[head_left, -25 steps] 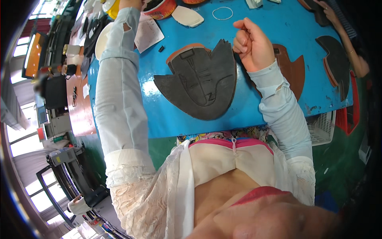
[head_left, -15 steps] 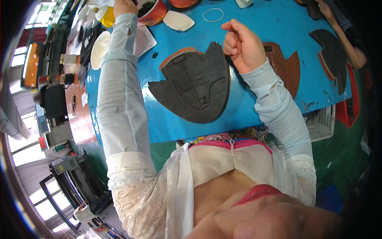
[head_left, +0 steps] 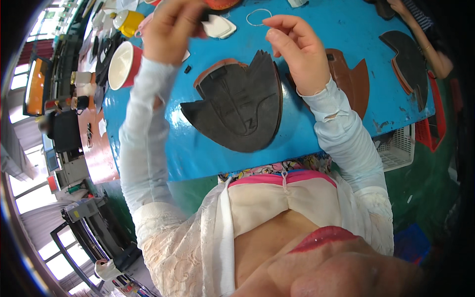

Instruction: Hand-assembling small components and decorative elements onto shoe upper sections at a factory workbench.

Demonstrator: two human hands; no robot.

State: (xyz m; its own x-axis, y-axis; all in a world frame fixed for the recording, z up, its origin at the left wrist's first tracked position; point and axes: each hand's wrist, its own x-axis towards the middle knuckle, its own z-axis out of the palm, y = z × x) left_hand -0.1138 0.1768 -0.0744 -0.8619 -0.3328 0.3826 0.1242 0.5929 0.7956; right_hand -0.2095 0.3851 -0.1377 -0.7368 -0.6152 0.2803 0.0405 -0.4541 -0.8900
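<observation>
Here, the dark leather upper piece lies flat on the blue table, long axis diagonal, pointed tips toward the far edge. I hold both hands raised above it: left hand loosely curled, right hand pinched, contents indiscernible.

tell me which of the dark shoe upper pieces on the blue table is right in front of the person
The big dark grey piece at the table's near edge, between both forearms. The other dark piece lies far right, beyond the brown one.
</observation>
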